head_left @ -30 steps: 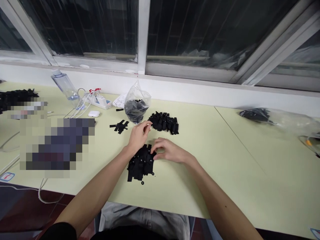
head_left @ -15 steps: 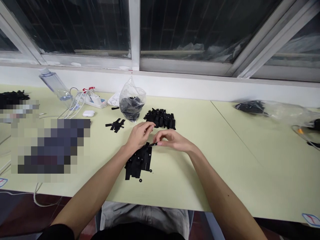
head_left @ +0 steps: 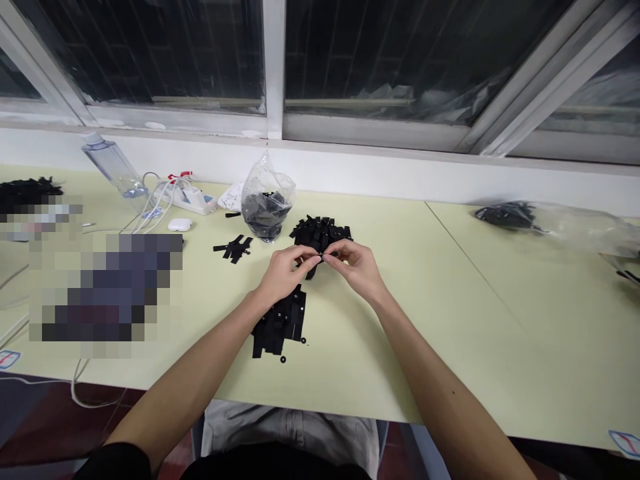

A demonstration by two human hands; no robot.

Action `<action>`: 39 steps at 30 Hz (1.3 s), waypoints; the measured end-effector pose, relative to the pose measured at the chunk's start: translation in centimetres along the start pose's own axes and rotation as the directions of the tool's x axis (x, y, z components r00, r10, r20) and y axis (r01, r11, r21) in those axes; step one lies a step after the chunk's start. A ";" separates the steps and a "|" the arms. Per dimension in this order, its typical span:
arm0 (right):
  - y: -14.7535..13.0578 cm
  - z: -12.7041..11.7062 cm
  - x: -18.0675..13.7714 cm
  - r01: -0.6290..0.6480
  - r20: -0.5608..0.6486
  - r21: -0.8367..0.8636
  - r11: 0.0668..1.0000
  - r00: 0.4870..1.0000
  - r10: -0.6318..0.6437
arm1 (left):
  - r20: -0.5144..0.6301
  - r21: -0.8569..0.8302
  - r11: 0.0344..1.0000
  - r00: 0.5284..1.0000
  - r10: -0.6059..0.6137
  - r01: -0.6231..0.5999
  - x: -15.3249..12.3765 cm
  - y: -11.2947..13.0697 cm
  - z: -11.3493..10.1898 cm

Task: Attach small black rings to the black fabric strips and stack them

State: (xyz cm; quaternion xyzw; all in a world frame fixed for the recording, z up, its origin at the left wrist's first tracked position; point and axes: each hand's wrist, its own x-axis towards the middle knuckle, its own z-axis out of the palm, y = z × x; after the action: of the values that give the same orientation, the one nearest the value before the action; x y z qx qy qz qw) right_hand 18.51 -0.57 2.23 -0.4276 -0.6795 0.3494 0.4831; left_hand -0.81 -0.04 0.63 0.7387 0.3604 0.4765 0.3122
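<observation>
My left hand and my right hand meet fingertip to fingertip over the table. Between their pinched fingers is a short black strip, its end hanging below; the fingers partly hide it. Just behind the hands lies a heap of similar black strips. Nearer to me, beside my left wrist, a second pile of black strips has small shiny dots on it. Two small black rings, one a ring with a pale centre, lie by that pile's lower edge.
A clear plastic bag with black pieces stands behind a few loose strips. To the left are a white case, a power strip with cables and a tilted clear bottle. Another plastic bag lies at right.
Both hands have come together, the left shifting right and the right moving slightly away from me. The black strip, earlier at my right fingers, is now between both hands.
</observation>
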 end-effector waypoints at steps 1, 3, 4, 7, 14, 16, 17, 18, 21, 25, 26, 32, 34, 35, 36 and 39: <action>0.0 0.0 0.0 0.006 -0.008 -0.012 1.000 1.000 -0.006 | 0.001 -0.003 1.000 1.000 0.001 -0.001 0.0 0.0 0.1; 0.0 0.1 -0.1 0.008 -0.021 -0.036 0.999 1.000 -0.009 | 0.014 -0.012 1.000 1.000 0.001 -0.001 0.0 -0.2 0.2; 0.0 0.1 -0.1 0.006 -0.027 -0.048 0.999 1.000 -0.007 | 0.017 -0.012 1.000 1.000 0.000 0.001 0.0 -0.2 0.3; 0.1 0.1 -0.2 -0.007 -0.035 -0.078 0.997 0.999 0.005 | 0.014 0.001 1.000 1.000 -0.013 0.013 0.0 -0.3 0.3; 0.1 0.3 -0.2 -0.063 -0.018 -0.021 0.998 0.998 0.063 | 0.020 0.039 0.999 1.000 -0.024 0.023 0.0 0.0 0.0; 0.1 0.4 -0.2 -0.087 -0.017 0.037 0.996 0.996 0.088 | 0.011 0.019 0.999 1.000 -0.029 0.029 0.1 -0.1 0.0; 0.2 0.4 -0.1 -0.096 -0.016 0.069 0.993 0.995 0.098 | -0.007 0.001 0.999 0.999 -0.033 0.033 0.1 -0.1 -0.1; 0.2 0.3 -0.1 -0.104 -0.015 0.100 0.990 0.994 0.106 | -0.037 -0.021 0.999 0.999 -0.039 0.039 0.2 -0.3 -0.2; 0.1 -0.3 -0.1 -0.138 0.049 0.221 0.966 0.990 0.130 | -0.156 -0.099 0.993 0.985 -0.074 0.059 0.4 -0.7 -0.6; -0.5 -0.9 -0.4 -0.315 0.492 0.302 0.900 0.860 0.136 | -0.258 -0.154 0.986 0.960 -0.110 0.071 0.7 -1.1 -1.2; -0.6 -0.7 -0.6 -0.343 0.579 0.275 0.898 0.805 0.130 | -0.264 -0.154 0.985 0.957 -0.117 0.078 0.7 -1.2 -1.2; -0.7 2.1 -1.2 -0.198 0.523 0.065 0.978 0.842 0.135 | -0.212 -0.150 0.982 0.966 -0.147 0.116 0.5 -1.5 -0.9; -0.3 2.8 -1.3 -0.079 0.467 -0.040 0.996 0.880 0.089 | -0.191 -0.152 0.982 0.971 -0.145 0.117 0.4 -1.6 -0.7; -0.1 3.0 -1.4 -0.013 0.447 -0.091 0.996 0.893 0.052 | -0.177 -0.155 0.981 0.974 -0.142 0.115 0.4 -1.6 -0.6; 0.2 3.1 -1.4 0.050 0.438 -0.131 0.990 0.899 0.012 | -0.160 -0.158 0.981 0.977 -0.138 0.113 0.3 -1.7 -0.5; 0.7 3.1 -1.2 0.160 0.410 -0.185 0.970 0.909 -0.072 | -0.107 -0.169 0.979 0.985 -0.133 0.114 0.2 -1.8 -0.3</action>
State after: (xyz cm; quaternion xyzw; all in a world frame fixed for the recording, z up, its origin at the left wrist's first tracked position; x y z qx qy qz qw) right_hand 15.89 -1.60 0.24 -0.3552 -0.8219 0.3245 0.3050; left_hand -1.46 1.15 -0.57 0.6576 0.3835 0.5265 0.3784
